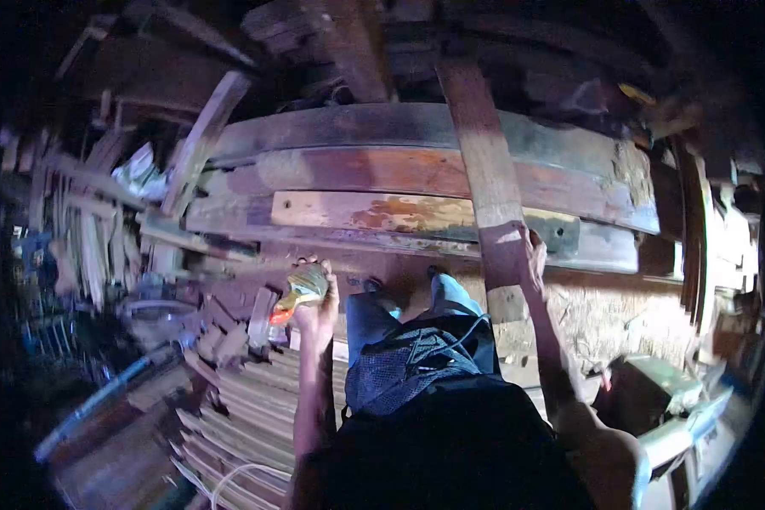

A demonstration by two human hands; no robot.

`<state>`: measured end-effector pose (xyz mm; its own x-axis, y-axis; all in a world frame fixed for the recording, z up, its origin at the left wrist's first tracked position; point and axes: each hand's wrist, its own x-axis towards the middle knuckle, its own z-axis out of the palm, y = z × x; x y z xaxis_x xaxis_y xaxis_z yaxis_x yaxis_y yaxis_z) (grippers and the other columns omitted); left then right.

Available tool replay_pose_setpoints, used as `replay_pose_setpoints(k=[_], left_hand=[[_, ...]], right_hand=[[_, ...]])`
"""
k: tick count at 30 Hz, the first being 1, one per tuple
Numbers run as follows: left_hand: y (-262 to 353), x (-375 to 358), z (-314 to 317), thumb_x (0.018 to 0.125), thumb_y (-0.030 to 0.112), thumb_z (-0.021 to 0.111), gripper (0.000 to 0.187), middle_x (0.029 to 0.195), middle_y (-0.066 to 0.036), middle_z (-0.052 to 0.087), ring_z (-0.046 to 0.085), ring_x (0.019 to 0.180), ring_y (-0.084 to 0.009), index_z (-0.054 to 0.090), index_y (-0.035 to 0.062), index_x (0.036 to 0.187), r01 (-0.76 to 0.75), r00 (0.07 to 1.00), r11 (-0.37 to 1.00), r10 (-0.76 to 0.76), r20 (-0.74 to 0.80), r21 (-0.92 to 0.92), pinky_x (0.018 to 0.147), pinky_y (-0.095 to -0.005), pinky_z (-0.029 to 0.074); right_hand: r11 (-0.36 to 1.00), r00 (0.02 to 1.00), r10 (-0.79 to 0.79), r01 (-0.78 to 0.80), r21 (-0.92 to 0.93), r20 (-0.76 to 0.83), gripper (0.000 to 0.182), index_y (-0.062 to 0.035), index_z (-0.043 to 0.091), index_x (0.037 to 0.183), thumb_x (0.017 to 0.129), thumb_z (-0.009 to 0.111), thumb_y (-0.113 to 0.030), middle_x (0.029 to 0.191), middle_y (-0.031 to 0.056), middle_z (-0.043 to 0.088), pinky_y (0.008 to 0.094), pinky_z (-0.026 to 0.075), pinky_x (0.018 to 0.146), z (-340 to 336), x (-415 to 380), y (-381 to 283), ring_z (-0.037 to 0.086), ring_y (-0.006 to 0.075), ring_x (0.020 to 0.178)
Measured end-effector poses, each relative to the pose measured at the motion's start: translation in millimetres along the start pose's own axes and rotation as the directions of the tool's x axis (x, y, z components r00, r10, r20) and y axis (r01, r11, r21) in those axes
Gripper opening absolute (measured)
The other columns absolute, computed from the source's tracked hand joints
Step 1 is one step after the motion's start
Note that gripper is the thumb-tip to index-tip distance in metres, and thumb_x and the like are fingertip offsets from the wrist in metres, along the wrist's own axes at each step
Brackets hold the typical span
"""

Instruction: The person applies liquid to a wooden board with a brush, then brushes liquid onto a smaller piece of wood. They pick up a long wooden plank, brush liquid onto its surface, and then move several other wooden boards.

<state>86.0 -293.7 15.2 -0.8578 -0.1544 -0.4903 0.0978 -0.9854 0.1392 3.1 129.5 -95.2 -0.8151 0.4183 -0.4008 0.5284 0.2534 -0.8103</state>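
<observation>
My left hand (323, 308) is closed around a small bottle-like thing (304, 287), yellowish-brown with a red end that points down and left. Its exact kind is not clear. My right hand (532, 257) grips the right edge of a wooden plank (489, 161) near its lower end. That plank lies across several long boards stacked in front of me. Among them is a pale board (314, 208) with patchy brown marks and a dark hole near each end. Just behind it is a reddish-brown board (357, 170).
Stacked wooden strips (255, 387) lie at the lower left, beside a loop of pale cord (238, 476). A slanted post (204, 144) stands at the left. A dark box (646, 391) is at the lower right. Scrap wood (93, 246) crowds the far left.
</observation>
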Motion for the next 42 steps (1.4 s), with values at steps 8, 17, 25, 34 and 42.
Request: replay_pose_setpoints(k=[8,17,25,34,42], left_hand=[[84.6,95.6,3.8,0.09,0.021,0.056,0.026,0.11,-0.013,0.062,0.059,0.106,-0.0329,0.061,0.0033,0.108,0.257,0.955,0.943,-0.281,0.09,0.211,0.081,-0.04,0.057],[139.1,128.6,-0.6,0.09,0.024,0.058,0.029,0.114,-0.01,0.061,0.057,0.109,-0.0297,0.061,0.0079,0.114,0.323,0.933,0.877,-0.357,0.034,0.355,0.082,-0.0394,0.056],[124.1,132.9,0.2,0.089,0.02,0.058,0.028,0.114,-0.01,0.06,0.056,0.109,-0.0309,0.062,0.0063,0.113,0.366,0.909,0.847,-0.414,0.046,0.386,0.084,-0.0384,0.055],[86.6,112.5,-24.5,0.089,0.03,0.058,0.031,0.115,-0.008,0.063,0.059,0.107,-0.031,0.062,0.0114,0.114,0.437,0.898,0.83,-0.424,-0.118,0.346,0.08,-0.0416,0.055],[38.5,88.8,-15.6,0.091,0.037,0.053,0.03,0.11,-0.004,0.064,0.061,0.101,-0.0245,0.06,0.0149,0.109,0.45,0.874,0.785,-0.486,-0.028,0.425,0.082,-0.04,0.051]], right_hand=[[0.965,0.902,0.244,-0.191,0.177,-0.357,0.046,-0.0019,0.066,0.098,0.092,0.055,-0.046,0.08,0.0115,0.065,0.0328,0.045,0.072,113.0,-48.9,16.9,0.058,0.0196,0.074],[0.85,0.646,0.509,-0.277,0.447,-0.568,0.059,0.0015,0.062,0.094,0.091,0.05,-0.056,0.081,0.0187,0.064,0.041,0.046,0.073,234.5,-48.2,3.6,0.06,0.03,0.076],[0.942,0.764,0.287,-0.114,0.317,-0.578,0.05,0.0007,0.057,0.094,0.093,0.05,-0.049,0.075,0.019,0.061,0.0441,0.046,0.065,265.0,-37.8,22.1,0.059,0.0342,0.068],[0.866,0.926,-0.29,0.146,-0.479,-0.243,0.03,-0.0007,0.063,0.076,0.087,0.055,-0.027,0.074,0.0245,0.063,0.0497,0.05,0.058,188.1,-80.2,-26.3,0.064,0.0391,0.071],[0.723,0.702,-0.612,0.683,-0.103,0.364,0.061,-0.0112,0.048,0.13,0.08,0.071,-0.037,0.107,0.0169,0.055,0.043,0.05,0.082,154.4,-224.9,-212.2,0.058,0.034,0.098]])
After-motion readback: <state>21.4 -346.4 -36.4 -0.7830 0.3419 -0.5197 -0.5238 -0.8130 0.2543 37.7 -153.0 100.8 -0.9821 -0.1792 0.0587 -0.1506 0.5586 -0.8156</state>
